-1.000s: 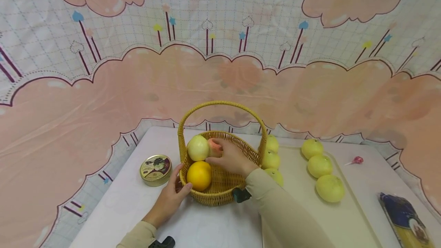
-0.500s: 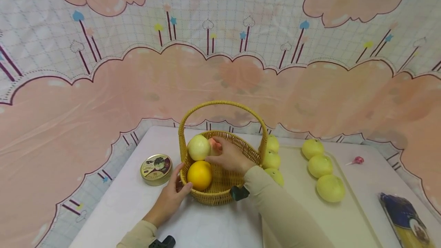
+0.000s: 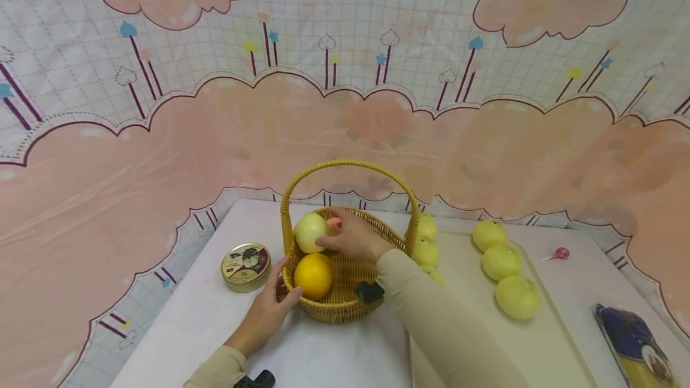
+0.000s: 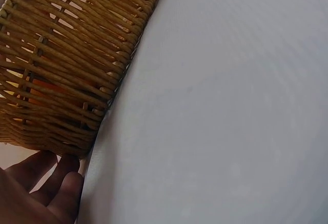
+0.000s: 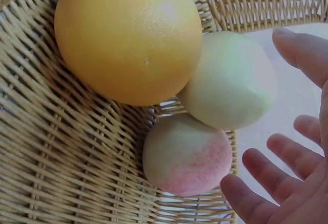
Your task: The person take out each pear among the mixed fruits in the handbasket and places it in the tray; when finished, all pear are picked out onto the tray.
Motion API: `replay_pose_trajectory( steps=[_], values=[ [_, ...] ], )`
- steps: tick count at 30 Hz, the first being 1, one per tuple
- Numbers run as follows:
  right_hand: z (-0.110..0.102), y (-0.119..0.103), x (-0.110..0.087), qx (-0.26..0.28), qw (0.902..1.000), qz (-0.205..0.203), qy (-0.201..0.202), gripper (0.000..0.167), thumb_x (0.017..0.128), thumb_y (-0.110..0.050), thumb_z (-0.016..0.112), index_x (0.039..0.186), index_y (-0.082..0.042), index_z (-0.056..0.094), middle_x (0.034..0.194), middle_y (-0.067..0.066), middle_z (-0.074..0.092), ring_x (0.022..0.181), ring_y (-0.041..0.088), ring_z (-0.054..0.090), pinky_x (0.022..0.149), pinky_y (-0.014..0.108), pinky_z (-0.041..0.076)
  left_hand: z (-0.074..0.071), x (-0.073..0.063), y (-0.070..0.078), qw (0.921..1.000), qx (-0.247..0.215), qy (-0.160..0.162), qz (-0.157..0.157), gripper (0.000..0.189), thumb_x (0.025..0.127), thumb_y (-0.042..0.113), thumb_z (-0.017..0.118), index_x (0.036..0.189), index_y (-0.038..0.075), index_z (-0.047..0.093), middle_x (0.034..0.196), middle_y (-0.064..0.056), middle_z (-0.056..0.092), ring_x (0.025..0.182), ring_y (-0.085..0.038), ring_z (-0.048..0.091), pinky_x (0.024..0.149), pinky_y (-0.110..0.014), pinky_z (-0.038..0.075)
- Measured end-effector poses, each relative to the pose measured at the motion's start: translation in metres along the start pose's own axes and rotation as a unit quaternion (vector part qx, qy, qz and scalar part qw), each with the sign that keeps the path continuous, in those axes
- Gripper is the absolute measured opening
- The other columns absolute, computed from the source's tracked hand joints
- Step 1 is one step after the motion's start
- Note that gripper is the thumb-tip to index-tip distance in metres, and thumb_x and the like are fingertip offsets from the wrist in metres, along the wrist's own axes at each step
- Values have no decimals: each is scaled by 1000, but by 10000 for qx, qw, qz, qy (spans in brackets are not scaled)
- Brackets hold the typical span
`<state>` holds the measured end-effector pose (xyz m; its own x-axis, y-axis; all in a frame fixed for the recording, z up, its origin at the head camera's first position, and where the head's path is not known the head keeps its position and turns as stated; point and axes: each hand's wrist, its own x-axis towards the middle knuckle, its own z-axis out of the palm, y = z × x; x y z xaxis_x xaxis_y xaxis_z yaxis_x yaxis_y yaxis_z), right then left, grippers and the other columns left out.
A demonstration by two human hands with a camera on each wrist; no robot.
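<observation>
A wicker basket with a tall handle stands on the white table. Inside, along its left, lie an orange, a pale green round fruit and a pinkish peach. My right hand hovers over the back of the basket by the pale fruit and the peach. The right wrist view shows its fingers spread beside both fruits, with nothing gripped. My left hand rests against the basket's left outside wall, thumb at the rim. Its fingertips touch the weave low down.
Left of the basket stands a round tin. On the right, a cream tray bears two rows of yellow-green fruits. Beyond it lie a pink lollipop and a blue-and-yellow packet. A patterned cloth hangs behind.
My right hand has shifted slightly left and up, from the peach toward the pale green fruit. The peach sits in the basket behind that hand. My left hand stays at the basket.
</observation>
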<state>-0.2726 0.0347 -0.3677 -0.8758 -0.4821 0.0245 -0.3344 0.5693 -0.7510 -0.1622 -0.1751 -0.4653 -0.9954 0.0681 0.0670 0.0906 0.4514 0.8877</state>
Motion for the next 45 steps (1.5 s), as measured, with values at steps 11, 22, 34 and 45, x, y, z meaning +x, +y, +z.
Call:
replay_pose_trajectory(
  steps=[11, 22, 34, 45],
  values=[
    [15, 0, 11, 142, 9999, -77, -53, 76, 89, -36, 75, 151, -9, 42, 139, 15, 55, 112, 26, 60, 88, 38, 53, 1, 1, -3, 10000, 37, -37, -24, 71, 101, 40, 58, 158, 23, 20, 147, -31, 42, 123, -38, 55, 104, -54, 43],
    [17, -7, 16, -1, 9997, 124, -197, 79, 89, -37, 75, 153, -11, 38, 140, 13, 54, 111, 26, 59, 91, 40, 52, -1, 0, -2, 10000, 41, -40, -52, 71, 102, 40, 57, 158, 22, 19, 148, -32, 41, 123, -38, 55, 103, -54, 44],
    [25, -4, 24, -280, 9986, 441, 15, 80, 86, -39, 78, 152, -13, 40, 141, 12, 54, 113, 28, 58, 94, 44, 50, 1, 0, -3, 10000, -39, -17, -1, 70, 101, 36, 59, 158, 22, 20, 146, -31, 44, 121, -36, 57, 103, -53, 45],
    [23, -1, 22, -292, 9991, 306, 91, 77, 85, -37, 81, 149, -12, 46, 139, 10, 57, 111, 25, 60, 92, 41, 51, 0, -1, -2, 10000, -31, -47, -25, 70, 101, 38, 58, 158, 22, 20, 147, -32, 42, 123, -37, 55, 103, -53, 44]
  ],
)
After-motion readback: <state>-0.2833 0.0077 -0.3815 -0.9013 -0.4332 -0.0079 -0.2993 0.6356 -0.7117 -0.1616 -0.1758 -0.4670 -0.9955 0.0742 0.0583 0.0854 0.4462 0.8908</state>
